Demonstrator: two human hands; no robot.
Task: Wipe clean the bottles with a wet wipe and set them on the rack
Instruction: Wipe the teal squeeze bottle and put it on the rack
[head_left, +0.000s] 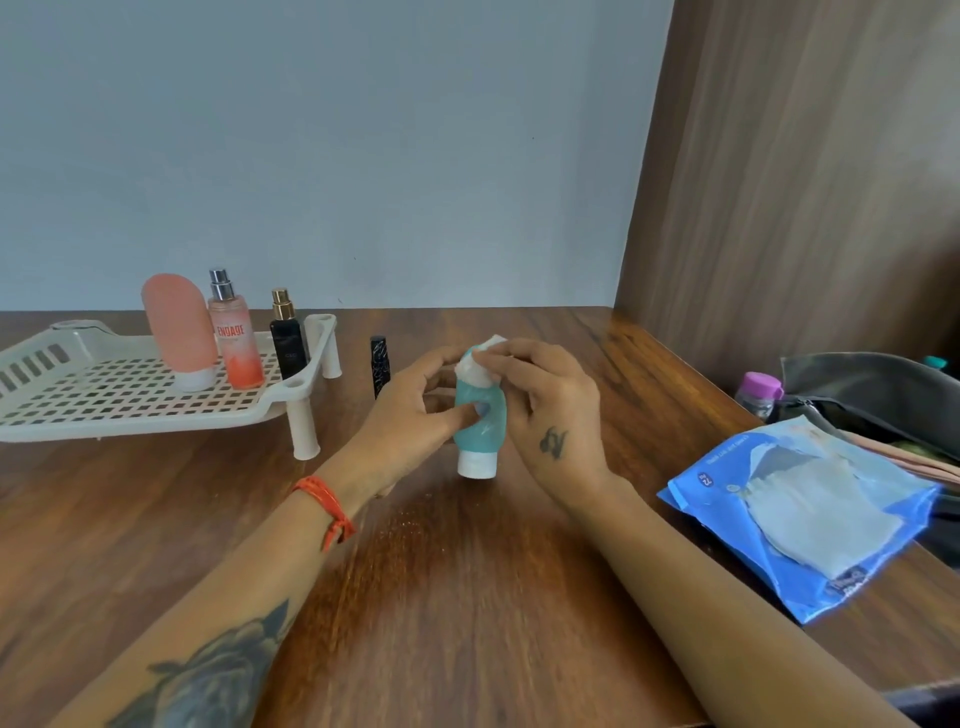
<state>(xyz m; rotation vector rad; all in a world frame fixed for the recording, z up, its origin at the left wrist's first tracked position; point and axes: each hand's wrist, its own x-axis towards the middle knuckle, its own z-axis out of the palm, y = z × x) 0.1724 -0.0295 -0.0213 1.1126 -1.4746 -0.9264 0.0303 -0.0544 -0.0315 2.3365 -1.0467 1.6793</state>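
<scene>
Rack (130, 400) at left carried a pink tube (179, 327), spray bottle (234, 338) and black bottle (285, 343). Left hand (410, 415) gripped the teal bottle (480, 415), cap-down above the table (467, 597); right hand (550, 405) pinched a wet wipe (480, 364) on its top. Wipes pack (800, 514) lay right.

– where's it looking from?
– up at the person's head, tilted forward and down over the wooden table (467, 597), wide-angle.
– close?
– forearms fill the bottom edge, the wall (363, 156) sits well behind. just one view.
</scene>
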